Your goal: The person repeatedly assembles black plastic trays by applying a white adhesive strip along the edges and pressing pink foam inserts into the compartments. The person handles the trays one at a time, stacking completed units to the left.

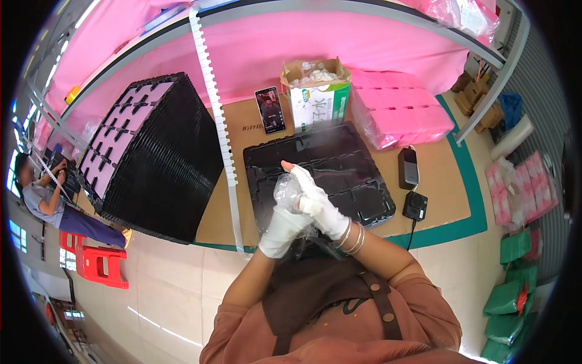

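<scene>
Clear, crumpled, soft plastic film (pixel 287 189), bunched between the person's hands, above the near edge of a flat black moulded plastic tray (pixel 321 159). Long axis of the visible part slants: rounded upper lump stands out past the left fingers, facing away from the body; looser folds trail below the fingers, toward the chest and slightly right. Full length hidden by the grip.

Look of it: colourless, see-through, glossy, with whitish highlights along the creases; lump puffy, tail thin and wrinkled, dark where the apron (pixel 303 285) shows behind.

Left hand (pixel 285 229), in a white fabric glove, is curled closed around the film. Right hand (pixel 321 209), gloved alike, lies against it from the right; one bare fingertip (pixel 287 165) sticks out over the lump, pointing away and left. Other right fingers bent; cannot tell how firmly they grip.

Beyond the fingers, past the tray: upright black smartphone (pixel 270 110) and open white-and-green cardboard box (pixel 319 102). Farther right, pink packs in clear wrap (pixel 400 109). Right of the fingers: black rectangular device (pixel 408 168). Well left: tall stack of black plastic trays (pixel 160 164).
</scene>
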### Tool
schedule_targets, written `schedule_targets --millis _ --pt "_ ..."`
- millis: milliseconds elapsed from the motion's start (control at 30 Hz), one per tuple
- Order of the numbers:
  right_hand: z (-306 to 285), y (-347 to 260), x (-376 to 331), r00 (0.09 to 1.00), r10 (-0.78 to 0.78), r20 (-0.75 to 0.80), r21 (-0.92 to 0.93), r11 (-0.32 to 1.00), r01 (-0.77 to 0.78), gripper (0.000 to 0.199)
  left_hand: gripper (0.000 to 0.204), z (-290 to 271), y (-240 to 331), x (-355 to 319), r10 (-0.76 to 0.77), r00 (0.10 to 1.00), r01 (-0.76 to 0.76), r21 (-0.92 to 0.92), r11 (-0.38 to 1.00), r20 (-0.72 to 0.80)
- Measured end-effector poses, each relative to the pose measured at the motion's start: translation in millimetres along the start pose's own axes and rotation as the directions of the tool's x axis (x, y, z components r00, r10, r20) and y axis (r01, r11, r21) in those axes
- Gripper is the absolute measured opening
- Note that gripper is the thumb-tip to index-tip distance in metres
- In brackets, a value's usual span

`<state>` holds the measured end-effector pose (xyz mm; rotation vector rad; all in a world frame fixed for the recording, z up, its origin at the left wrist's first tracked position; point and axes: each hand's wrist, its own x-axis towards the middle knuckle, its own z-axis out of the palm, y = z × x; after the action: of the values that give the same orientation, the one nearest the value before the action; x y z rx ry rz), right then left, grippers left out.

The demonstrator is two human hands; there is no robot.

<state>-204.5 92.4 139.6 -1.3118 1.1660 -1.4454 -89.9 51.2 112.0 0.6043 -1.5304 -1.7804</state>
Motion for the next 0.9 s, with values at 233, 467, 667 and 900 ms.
schedule_targets --millis 233,467,667,900 --pt "-7 7 -15 0.947 0.231 0.225 0.26 0.922 -0.287 0.105 0.032 -22 11 9 -0.046 0.893 -0.157 -0.404 0.901 -0.448" --pt "-12 7 -38 0.922 0.348 0.171 0.259 0.887 -0.383 0.038 0.029 -54 5 11 0.025 0.956 -0.147 -0.402 0.904 -0.292" --pt "-4 18 -26 0.98 0.196 0.035 0.478 0.858 -0.189 0.039 0.069 -26 -12 1 0.53 0.834 -0.355 0.587 0.728 -0.152" --pt "18 23 -31 0.983 0.155 0.098 0.838 0.519 -0.166 0.065 0.068 -3 6 -14 0.424 0.903 -0.187 0.835 0.518 -0.061"
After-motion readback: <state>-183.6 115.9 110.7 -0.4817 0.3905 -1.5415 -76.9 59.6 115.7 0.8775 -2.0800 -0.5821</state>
